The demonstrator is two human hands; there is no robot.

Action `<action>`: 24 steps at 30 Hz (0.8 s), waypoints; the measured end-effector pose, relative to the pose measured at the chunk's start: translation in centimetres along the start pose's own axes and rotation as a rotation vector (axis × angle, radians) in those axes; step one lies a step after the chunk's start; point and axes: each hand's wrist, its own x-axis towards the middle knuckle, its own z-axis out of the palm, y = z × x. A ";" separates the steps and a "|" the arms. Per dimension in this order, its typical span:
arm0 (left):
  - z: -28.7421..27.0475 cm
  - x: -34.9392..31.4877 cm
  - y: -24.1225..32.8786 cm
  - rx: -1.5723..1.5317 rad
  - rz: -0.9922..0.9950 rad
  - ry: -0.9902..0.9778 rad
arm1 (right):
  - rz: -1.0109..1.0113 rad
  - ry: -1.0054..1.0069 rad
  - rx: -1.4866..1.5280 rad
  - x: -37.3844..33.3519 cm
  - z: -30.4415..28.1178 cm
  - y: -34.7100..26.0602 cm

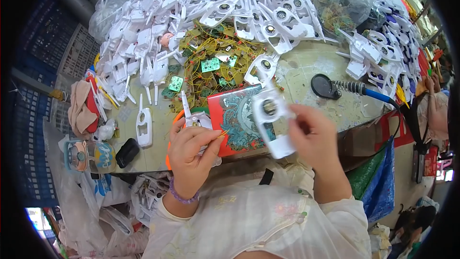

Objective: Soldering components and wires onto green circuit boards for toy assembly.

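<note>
My left hand (192,145), a purple bead bracelet at its wrist, is closed on a white plastic shell with a pointed stem (186,101). Its thumb and fingertip pinch yellow-orange wires (223,133) at the shell. In my right hand (314,132) is a white plastic housing (279,146), gripped by its right side and slightly blurred. A round speaker (270,107) sits in that housing. Beneath both hands lies a red board with a dark teal pattern (230,115). A heap of green circuit boards with yellow wires (218,57) rises just beyond it.
White housings (254,0) are piled across the back of the table (306,67). At right, a blue-handled soldering iron (376,94) rests beside a round black holder (323,86). A loose white shell (143,127), a black case (127,152) and a bottle (100,157) stand at left.
</note>
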 end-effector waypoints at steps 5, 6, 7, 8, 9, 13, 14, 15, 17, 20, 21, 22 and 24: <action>0.2 0.6 0.6 0.053 0.032 0.033 | -0.280 -0.132 -0.149 0.9 3.4 -2.0; 0.2 0.7 0.7 0.071 0.031 0.019 | -0.290 -0.143 -0.156 0.8 3.8 -2.2; 0.3 0.9 0.7 0.089 0.028 0.005 | -0.298 -0.155 -0.163 0.6 4.0 -2.4; 0.4 1.3 0.7 0.154 0.066 0.002 | -0.302 -0.163 -0.160 0.6 4.0 -2.6; 0.4 1.4 0.8 0.157 0.059 0.006 | -0.254 -0.151 -0.108 0.5 3.8 -2.9; 0.3 1.4 0.5 0.231 0.083 -0.029 | -0.139 0.070 0.165 -0.6 1.9 -1.2; 0.4 1.5 0.5 0.221 0.086 -0.028 | -0.078 0.244 0.313 -1.0 1.3 0.1; 0.5 1.5 0.4 0.217 0.082 -0.027 | -0.017 0.417 0.462 -1.5 0.5 1.8; 0.7 1.7 0.3 0.115 0.085 -0.004 | 0.002 0.697 0.530 -2.1 -2.5 5.7; 0.6 2.0 1.0 0.046 0.026 -0.036 | -0.035 0.942 0.468 -1.4 -6.4 8.1; 0.6 2.0 0.9 0.047 0.022 -0.037 | 0.008 0.981 0.381 -1.1 -7.5 8.3; 0.7 2.0 0.9 0.080 0.045 -0.017 | 0.051 1.020 0.294 -0.7 -8.4 8.5; 0.9 1.9 0.6 0.119 0.071 0.003 | 0.019 0.951 0.249 0.4 -9.5 9.1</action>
